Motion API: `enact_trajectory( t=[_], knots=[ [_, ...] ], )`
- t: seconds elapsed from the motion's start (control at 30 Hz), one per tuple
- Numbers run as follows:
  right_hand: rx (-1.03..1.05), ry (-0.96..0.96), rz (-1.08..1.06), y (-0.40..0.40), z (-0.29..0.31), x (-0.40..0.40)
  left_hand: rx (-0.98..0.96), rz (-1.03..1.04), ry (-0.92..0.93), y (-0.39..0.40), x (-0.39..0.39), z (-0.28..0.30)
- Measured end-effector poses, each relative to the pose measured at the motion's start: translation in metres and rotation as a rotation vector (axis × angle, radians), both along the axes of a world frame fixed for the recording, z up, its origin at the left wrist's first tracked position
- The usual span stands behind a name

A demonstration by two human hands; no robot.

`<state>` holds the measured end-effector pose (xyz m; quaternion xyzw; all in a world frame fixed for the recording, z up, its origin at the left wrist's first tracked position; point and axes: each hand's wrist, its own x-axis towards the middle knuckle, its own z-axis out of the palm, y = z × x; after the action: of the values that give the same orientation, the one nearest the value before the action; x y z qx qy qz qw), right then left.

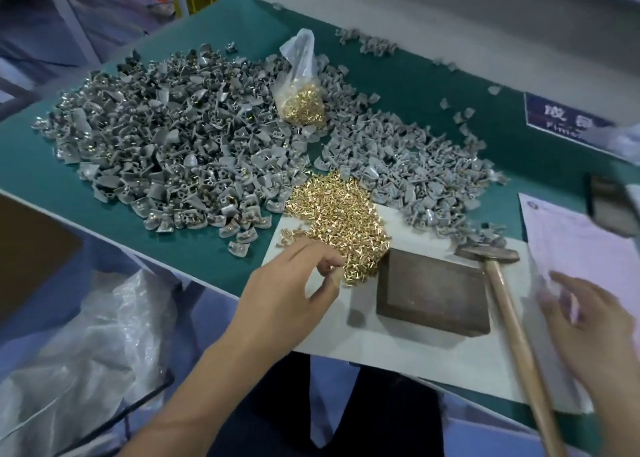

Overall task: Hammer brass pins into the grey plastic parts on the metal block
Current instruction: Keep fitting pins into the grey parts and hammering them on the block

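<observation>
- Progress looks mid-batch: big left heap of grey plastic parts [162, 138] shows brass glints, so probably done; right heap [415, 166] looks plain.
- Metal block [433, 290] sits bare, hammer [509, 304] lying beside it, untouched.
- Left hand [294, 283] pinches a pin at the loose brass pins [339, 221].
- Right hand [588, 321] is blurred, fingers spread, holding nothing.

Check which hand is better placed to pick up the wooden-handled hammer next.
Right. The right hand hangs open just beside the wooden-handled hammer, which lies right of the dark metal block. The left hand is pinching at the loose brass pin pile.
</observation>
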<state>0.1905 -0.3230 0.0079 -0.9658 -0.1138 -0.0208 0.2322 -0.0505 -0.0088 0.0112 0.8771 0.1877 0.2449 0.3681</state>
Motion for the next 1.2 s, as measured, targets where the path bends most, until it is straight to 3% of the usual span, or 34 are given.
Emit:
enact_trajectory(
  t=[0.1, 0.23, 0.83, 0.97, 1.2],
  knots=[
    [-0.251, 0.051, 0.12, 0.007, -0.009, -0.003, 0.013, -0.02, 0.013, -0.006, 0.006, 0.001],
    [-0.316, 0.074, 0.152, 0.004, -0.013, -0.008, 0.006, -0.069, 0.034, -0.019, 0.02, 0.003],
    [-0.357, 0.066, 0.016, -0.046, -0.012, 0.062, 0.047, -0.18, 0.08, -0.018, 0.088, 0.019],
    [-0.348, -0.042, -0.003, -0.033, -0.004, 0.084, 0.099, -0.165, 0.216, -0.005, 0.128, 0.026],
    [-0.35, 0.02, -0.185, 0.006, 0.015, 0.113, 0.317, -0.164, 0.425, -0.003, 0.172, 0.02]
  ],
)
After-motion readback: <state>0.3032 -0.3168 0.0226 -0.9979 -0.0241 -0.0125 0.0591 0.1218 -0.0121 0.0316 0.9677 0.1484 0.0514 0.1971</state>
